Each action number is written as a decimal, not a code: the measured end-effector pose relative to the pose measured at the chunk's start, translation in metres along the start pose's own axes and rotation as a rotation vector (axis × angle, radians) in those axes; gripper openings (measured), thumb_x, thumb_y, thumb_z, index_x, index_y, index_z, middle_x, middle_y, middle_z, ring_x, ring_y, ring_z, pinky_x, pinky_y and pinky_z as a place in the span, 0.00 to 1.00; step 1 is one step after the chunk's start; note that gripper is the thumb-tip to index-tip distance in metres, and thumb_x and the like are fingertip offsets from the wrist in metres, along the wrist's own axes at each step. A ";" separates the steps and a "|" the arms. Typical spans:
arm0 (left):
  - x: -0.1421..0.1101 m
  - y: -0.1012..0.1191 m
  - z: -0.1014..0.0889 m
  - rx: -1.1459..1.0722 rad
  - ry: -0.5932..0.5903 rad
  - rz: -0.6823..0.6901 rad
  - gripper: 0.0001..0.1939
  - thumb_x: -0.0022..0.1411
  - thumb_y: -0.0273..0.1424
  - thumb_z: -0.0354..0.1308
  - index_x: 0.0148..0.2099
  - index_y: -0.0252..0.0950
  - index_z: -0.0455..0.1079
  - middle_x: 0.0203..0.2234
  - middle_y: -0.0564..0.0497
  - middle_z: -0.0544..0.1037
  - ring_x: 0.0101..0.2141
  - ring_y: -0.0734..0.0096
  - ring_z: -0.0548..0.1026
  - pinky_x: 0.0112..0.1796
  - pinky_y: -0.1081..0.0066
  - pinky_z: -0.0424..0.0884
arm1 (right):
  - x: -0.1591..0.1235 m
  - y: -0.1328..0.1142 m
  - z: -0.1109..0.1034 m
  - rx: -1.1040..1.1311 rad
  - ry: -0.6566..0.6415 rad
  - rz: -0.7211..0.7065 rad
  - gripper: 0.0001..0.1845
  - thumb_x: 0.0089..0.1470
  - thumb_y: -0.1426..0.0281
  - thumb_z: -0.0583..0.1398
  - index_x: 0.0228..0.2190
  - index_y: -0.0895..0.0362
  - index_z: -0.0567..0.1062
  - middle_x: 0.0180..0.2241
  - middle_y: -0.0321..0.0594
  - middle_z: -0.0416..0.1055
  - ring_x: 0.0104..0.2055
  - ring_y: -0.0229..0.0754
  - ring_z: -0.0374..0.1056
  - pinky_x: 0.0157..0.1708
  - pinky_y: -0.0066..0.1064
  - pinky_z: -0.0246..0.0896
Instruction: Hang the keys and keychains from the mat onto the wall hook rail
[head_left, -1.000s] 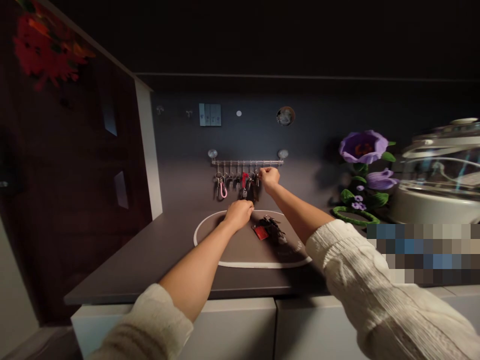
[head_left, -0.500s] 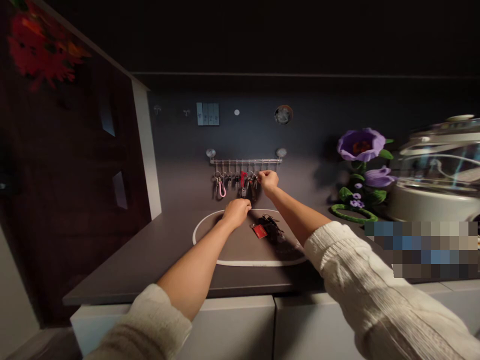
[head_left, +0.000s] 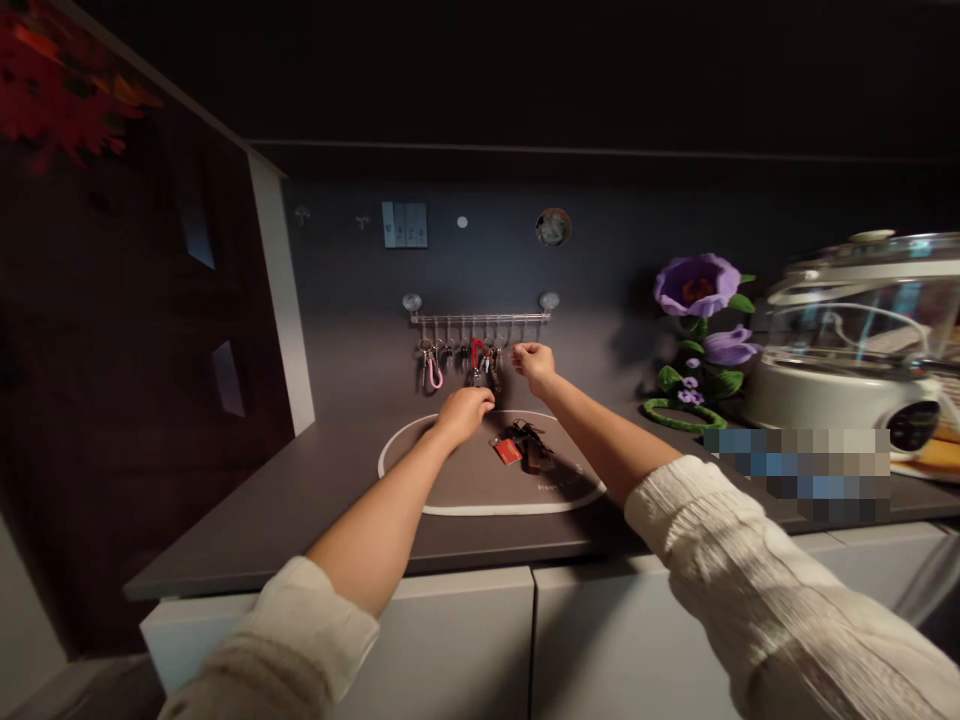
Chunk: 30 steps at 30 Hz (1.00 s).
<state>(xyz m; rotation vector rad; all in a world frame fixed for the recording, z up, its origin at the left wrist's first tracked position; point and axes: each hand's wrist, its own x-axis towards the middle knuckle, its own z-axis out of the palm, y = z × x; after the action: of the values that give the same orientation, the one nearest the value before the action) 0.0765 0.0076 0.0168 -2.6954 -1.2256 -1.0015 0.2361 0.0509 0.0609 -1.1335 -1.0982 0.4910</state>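
Several bunches of keys hang from a clear hook rail (head_left: 480,319) on the dark wall, among them a pink loop (head_left: 435,374) at the left and a red strap (head_left: 478,352) near the middle. My right hand (head_left: 534,367) is raised just right of the hanging keys, fingertips pinched together; whatever lies between them is too small to make out. Lower down, my left hand (head_left: 463,412) is closed just below the red strap's keys, its fingertips partly hidden. Below the rail, dark keys (head_left: 534,448) and a red tag (head_left: 507,452) lie on a brown mat (head_left: 465,490) with a white rim.
Purple knitted flowers (head_left: 697,288) with a green ring base stand on the counter (head_left: 300,520) at the right. Beyond them is a white appliance (head_left: 817,392) with a clear cover. White cabinet fronts (head_left: 465,640) are below, and a dark door is at the left.
The view has shifted slightly right. My right hand has moved a little right, away from the rightmost hanging keys. My left hand stays below the red strap.
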 end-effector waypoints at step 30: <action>-0.001 0.006 0.031 -0.215 -0.185 0.126 0.18 0.59 0.28 0.43 0.48 0.33 0.67 0.44 0.45 0.73 0.44 0.68 0.69 0.47 0.69 0.62 | -0.071 0.043 -0.055 -0.385 -0.093 -0.038 0.08 0.49 0.70 0.54 0.28 0.60 0.73 0.25 0.39 0.72 0.23 0.32 0.62 0.32 0.26 0.59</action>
<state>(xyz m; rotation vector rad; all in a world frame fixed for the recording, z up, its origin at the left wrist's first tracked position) 0.0973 0.0108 -0.0064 -3.0467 -1.0069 -0.9365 0.2628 -0.0136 -0.0099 -1.4322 -1.3295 0.3109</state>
